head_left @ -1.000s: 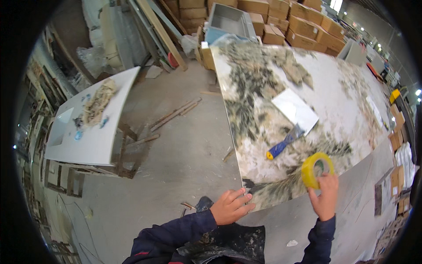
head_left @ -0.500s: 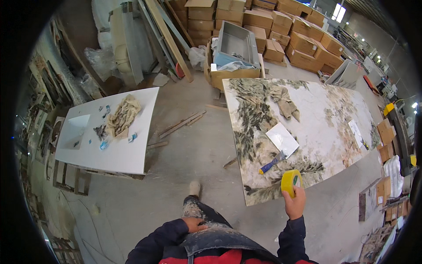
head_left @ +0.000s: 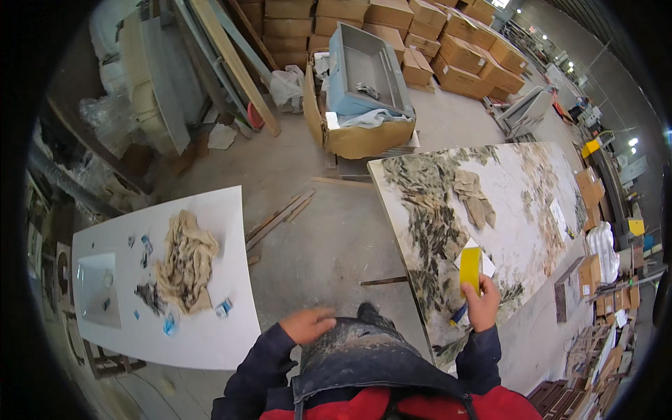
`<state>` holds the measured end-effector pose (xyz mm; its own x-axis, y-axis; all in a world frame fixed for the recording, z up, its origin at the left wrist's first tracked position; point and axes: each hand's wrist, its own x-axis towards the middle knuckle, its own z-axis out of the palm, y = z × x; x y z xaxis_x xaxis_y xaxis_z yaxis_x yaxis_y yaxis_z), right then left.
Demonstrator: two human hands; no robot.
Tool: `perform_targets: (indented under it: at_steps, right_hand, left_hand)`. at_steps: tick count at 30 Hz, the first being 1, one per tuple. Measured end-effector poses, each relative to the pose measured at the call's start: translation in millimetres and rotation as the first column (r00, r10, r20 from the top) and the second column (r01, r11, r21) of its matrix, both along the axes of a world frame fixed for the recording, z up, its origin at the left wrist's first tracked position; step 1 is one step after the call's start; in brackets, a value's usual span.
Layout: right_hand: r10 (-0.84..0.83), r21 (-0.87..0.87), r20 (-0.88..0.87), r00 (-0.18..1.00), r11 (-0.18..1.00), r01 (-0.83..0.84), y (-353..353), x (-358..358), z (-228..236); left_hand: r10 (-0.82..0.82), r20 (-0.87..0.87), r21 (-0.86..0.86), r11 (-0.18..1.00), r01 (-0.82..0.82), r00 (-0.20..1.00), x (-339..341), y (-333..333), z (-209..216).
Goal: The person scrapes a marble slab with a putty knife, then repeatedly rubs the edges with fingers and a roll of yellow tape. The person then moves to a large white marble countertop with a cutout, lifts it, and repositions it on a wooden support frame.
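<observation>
My right hand (head_left: 483, 305) grips a roll of yellow tape (head_left: 470, 271), raised over the near part of a marbled stone slab (head_left: 518, 189). Behind the roll, a white square sheet (head_left: 488, 263) lies on the slab, partly covered. A blue-handled scraper (head_left: 459, 313) shows only in part beside my fingers. Farther back on the slab rests a crumpled beige cloth (head_left: 474, 199). My left hand (head_left: 308, 325) is empty, fingers stretched out, close to the front of my dusty dark apron (head_left: 357, 350).
At left stands a white countertop (head_left: 227, 294) with a basin, a stained beige cloth (head_left: 185, 262) and blue scraps. Wooden strips (head_left: 283, 218) lie on the floor between the slabs. Ahead, an open carton (head_left: 367, 142) holds a grey-blue sink (head_left: 371, 70); stacked boxes (head_left: 462, 63) stand behind.
My view has swung left, and I have moved nearer the two slabs. The left hand has lifted off my thigh area. The tape roll stays in my right hand, now covering part of the white sheet.
</observation>
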<state>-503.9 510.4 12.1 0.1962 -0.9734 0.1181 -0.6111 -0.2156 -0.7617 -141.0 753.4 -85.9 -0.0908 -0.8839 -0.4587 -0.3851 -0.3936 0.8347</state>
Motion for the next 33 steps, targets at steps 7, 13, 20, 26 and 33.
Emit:
perform_targets:
  at_steps: [7, 13, 20, 26, 33]
  right_hand:
    - [0.0, -0.056, -0.173, 0.985, 0.998, -0.01, -97.9, 86.2, -32.1]
    - [-0.035, -0.164, -0.243, 0.969, 0.986, -0.006, -191.9, 153.2, -119.0]
    - [-0.224, -0.148, -0.416, 0.881, 0.973, 0.178, -226.3, 206.3, -161.7]
    - [-0.474, -0.167, -0.526, 0.706, 0.872, 0.461, -234.6, 264.8, -176.2]
    - [-0.721, -0.297, -0.51, 0.468, 0.659, 0.691, -243.0, 315.1, -191.0]
  left_hand:
    - [0.292, -0.004, -0.278, 0.919, -0.281, 0.956, 95.2, -129.5, -5.8]
    - [0.217, 0.102, -0.16, 0.967, -0.199, 0.971, 173.6, -245.7, 5.5]
    - [-0.082, 0.135, -0.129, 0.987, 0.099, 0.987, 249.6, -423.2, 15.9]
    - [-0.549, 0.209, -0.239, 0.774, 0.587, 0.809, 266.0, -587.4, -44.4]
    - [-0.828, 0.509, -0.358, 0.045, 0.933, 0.235, 212.1, -692.8, -76.1]
